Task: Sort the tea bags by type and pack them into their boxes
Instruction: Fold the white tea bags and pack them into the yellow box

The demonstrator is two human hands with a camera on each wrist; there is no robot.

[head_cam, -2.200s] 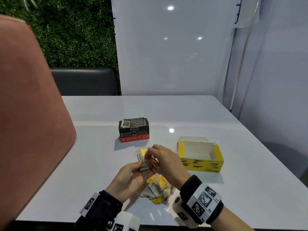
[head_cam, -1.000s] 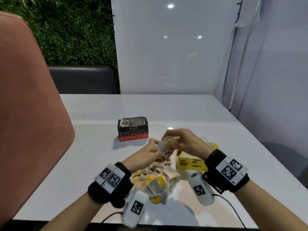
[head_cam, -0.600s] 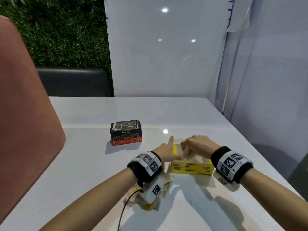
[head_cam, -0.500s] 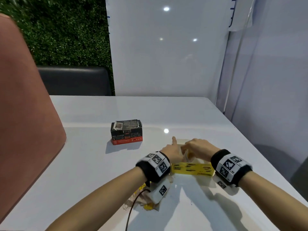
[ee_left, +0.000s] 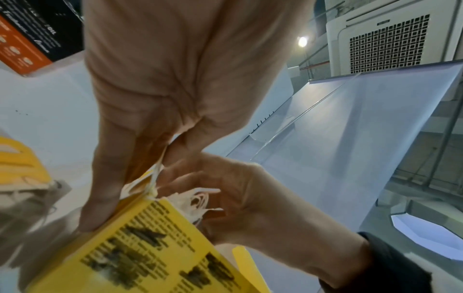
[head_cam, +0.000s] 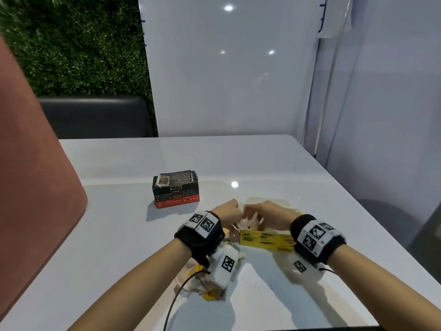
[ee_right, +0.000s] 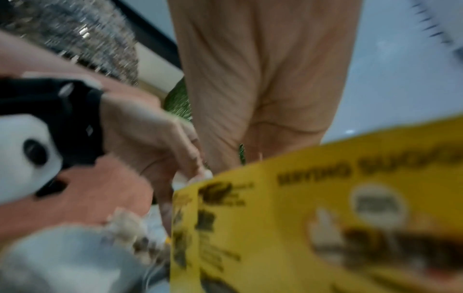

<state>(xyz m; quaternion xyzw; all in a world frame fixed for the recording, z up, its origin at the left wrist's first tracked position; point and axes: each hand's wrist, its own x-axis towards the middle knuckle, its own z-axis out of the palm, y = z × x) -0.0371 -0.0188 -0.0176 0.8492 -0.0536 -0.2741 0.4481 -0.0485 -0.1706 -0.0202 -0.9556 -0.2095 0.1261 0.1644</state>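
Note:
An open yellow box (head_cam: 265, 240) lies on the white table (head_cam: 119, 235), between my two hands. My left hand (head_cam: 232, 212) pinches the box's left end wall; the left wrist view shows one finger outside the wall and the thumb inside. My right hand (head_cam: 257, 215) holds a small stack of white tea bags (head_cam: 251, 221) down in the box's opening, fingers curled round them (ee_left: 194, 200). A pile of yellow-tagged tea bags (head_cam: 207, 286) lies under my left wrist. A black and red box (head_cam: 175, 188) stands further back on the left. The right wrist view is blurred.
A pink chair back (head_cam: 35, 187) rises along the table's left edge. A dark bench (head_cam: 95, 118) and a white wall panel (head_cam: 226, 80) stand behind the table. A cable (head_cam: 176, 299) runs from my left wrist toward the front edge.
Both hands lifted a stack of tea bags off the pile and carried it right, to the yellow box. My left index finger, stretched out half a second ago, is now curled.

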